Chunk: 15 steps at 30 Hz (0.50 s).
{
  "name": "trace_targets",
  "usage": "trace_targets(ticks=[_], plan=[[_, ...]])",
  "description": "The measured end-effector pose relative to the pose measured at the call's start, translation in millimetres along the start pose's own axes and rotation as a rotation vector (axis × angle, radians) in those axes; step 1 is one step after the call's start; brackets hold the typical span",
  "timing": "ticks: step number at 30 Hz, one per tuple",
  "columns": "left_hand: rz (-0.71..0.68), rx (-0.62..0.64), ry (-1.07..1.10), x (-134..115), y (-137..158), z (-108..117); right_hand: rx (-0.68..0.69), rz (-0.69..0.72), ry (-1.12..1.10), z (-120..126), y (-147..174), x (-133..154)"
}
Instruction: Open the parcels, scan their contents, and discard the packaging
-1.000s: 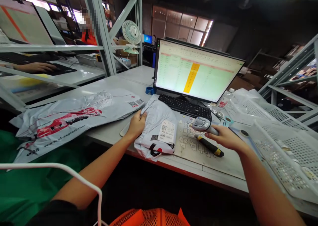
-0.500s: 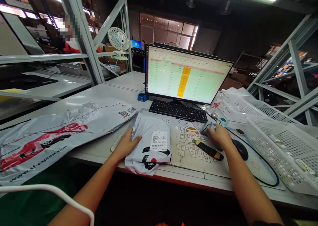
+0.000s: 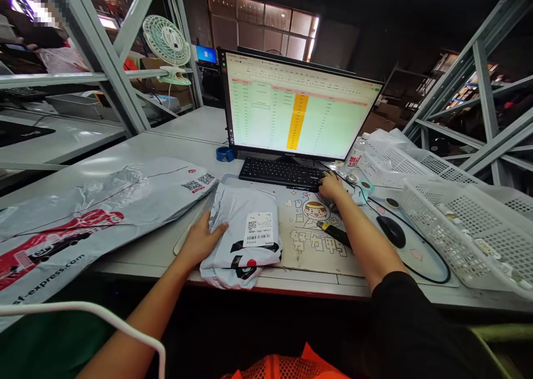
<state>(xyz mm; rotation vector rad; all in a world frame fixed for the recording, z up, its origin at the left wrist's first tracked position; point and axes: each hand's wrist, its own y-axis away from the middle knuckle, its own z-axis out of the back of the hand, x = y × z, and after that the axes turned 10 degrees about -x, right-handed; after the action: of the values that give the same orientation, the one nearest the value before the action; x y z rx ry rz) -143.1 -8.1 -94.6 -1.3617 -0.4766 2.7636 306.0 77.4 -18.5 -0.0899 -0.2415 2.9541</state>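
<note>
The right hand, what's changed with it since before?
The bare right hand let go of the grey handheld scanner, now mostly hidden, and went forward and left to the right end of the black keyboard. The left hand stays on the pale grey plastic parcel; the black and yellow cutter stays put.

parcel (image 3: 233, 204) is pale grey with black and red print. keyboard (image 3: 278, 172) is black. cutter (image 3: 336, 233) is black and yellow.

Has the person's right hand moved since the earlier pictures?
Yes. Judged against the keyboard, the right hand has moved forward and left, reaching the keyboard's right end.
</note>
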Motion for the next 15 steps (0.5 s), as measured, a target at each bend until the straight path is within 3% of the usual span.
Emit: trace_targets(ticks=[6, 10, 13, 15], plan=[[-0.019, -0.018, 0.027, -3.1, -0.5, 1.1, -0.012, 0.033, -0.034, 5.2, -0.2, 18.9], [-0.032, -0.035, 0.088, -5.3, 2.7, 2.2, -0.051, 0.082, -0.111, 23.3, 24.0, 38.3], [-0.083, -0.199, 0.124, -5.6, 9.5, 16.7, -0.059, 0.152, -0.195, 29.2, 75.6, 38.2], [-0.198, -0.445, 0.074, -9.5, 14.6, 36.6, -0.069, 0.206, -0.270, 20.4, 122.9, 24.6]])
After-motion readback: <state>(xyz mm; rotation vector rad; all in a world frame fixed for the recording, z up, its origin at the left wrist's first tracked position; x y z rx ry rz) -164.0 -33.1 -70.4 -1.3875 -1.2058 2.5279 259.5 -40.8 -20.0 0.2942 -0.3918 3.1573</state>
